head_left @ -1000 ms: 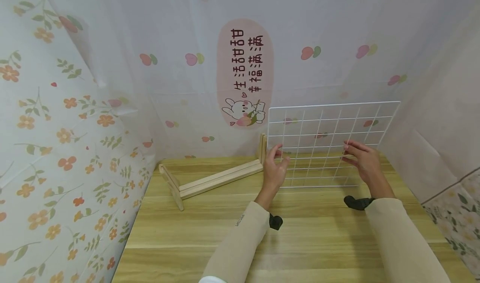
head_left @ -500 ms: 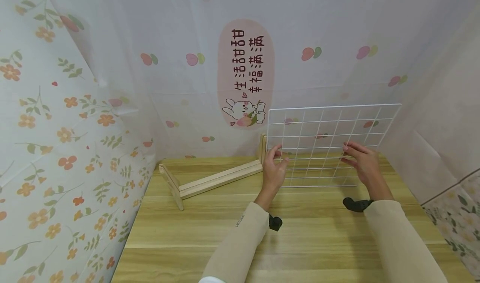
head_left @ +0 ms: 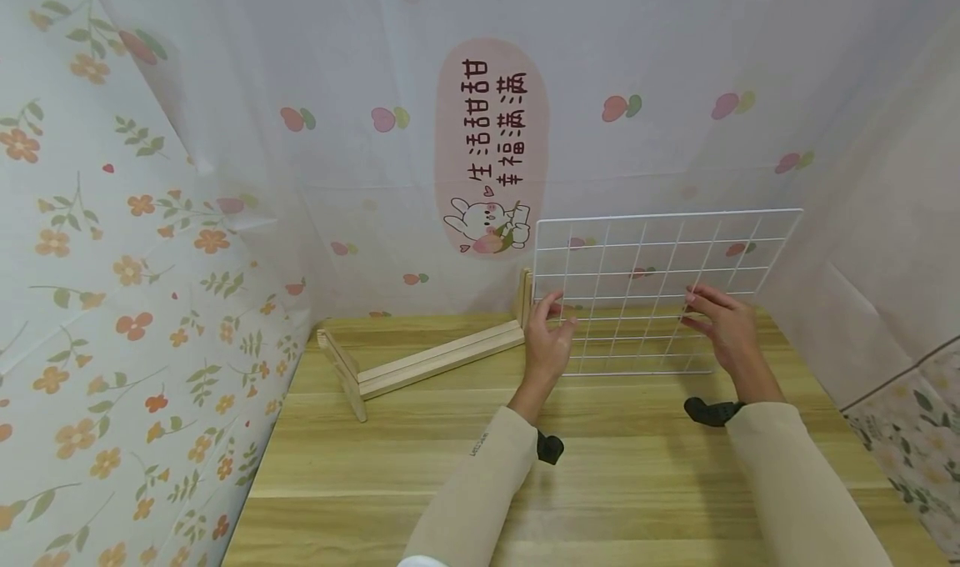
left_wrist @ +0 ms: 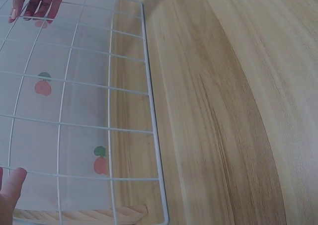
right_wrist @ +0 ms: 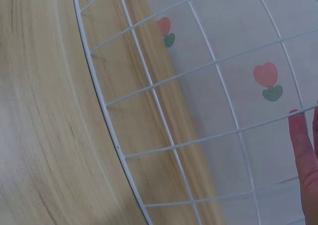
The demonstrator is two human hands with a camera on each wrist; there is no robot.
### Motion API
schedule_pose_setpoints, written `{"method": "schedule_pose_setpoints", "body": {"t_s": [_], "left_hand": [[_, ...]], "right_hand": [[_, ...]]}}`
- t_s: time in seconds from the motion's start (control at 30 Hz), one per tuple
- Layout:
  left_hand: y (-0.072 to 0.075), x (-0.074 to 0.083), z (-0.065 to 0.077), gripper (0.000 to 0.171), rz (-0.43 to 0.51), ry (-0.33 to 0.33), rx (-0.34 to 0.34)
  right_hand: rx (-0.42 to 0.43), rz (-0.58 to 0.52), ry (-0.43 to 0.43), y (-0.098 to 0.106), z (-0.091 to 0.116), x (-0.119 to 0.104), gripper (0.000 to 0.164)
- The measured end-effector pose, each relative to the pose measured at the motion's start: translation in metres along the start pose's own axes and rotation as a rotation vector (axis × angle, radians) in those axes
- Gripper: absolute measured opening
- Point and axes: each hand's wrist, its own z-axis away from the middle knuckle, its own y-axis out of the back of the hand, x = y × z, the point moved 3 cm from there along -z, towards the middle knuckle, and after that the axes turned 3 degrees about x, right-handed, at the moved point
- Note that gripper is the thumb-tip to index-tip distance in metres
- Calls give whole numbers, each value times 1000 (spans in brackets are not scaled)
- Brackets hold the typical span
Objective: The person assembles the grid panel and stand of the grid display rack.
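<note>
A white wire grid panel (head_left: 629, 298) stands on its long lower edge near the back right of the table, tilted away from me. At its left side my left hand (head_left: 549, 340) grips the wires, thumb in front and fingers curled round the edge. My right hand (head_left: 727, 329) holds the panel farther right, fingertips on the wires below mid-height. In the left wrist view, the left thumb (left_wrist: 13, 187) lies by a wire. Two fingers (right_wrist: 302, 150) of the right hand show at a wire in the right wrist view. Left of the panel is a pale wooden stand (head_left: 442, 360) with two uprights joined by a crossbar.
The wood-grain table (head_left: 600, 484) is bounded by a printed cloth (head_left: 337, 158) at the back and a floral cloth (head_left: 127, 271) on the left. The stand's right upright (head_left: 523, 300) is close beside the panel's left edge. Black wrist cameras (head_left: 708, 411) hang below the sleeves.
The panel's top edge has dropped slightly, mostly in the first half second. Both hands keep their hold, the right one shifted a touch left. The wooden stand has not moved.
</note>
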Motion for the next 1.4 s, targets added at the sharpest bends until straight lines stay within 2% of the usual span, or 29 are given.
{"method": "schedule_pose_setpoints", "body": {"t_s": [0.27,0.77,1.0,1.13,1.4], "left_hand": [[0,0,1,44,-4,-11,0],[1,-1,0,46,-25,-9,-22],[2,0,1,48,-26,-10,-31],[2,-1,1,48,-42,-20,-30],[3,0,3,48,-38,1,-34]], "right_hand": [[14,16,9,1,-1,1,14],[29,-51,19,-1,-1,1,14],[59,-19,29,-1,-1,1,13],[62,-20,30,-1,-1,2,12],[41,-41,15,-1,1,2,14]]}}
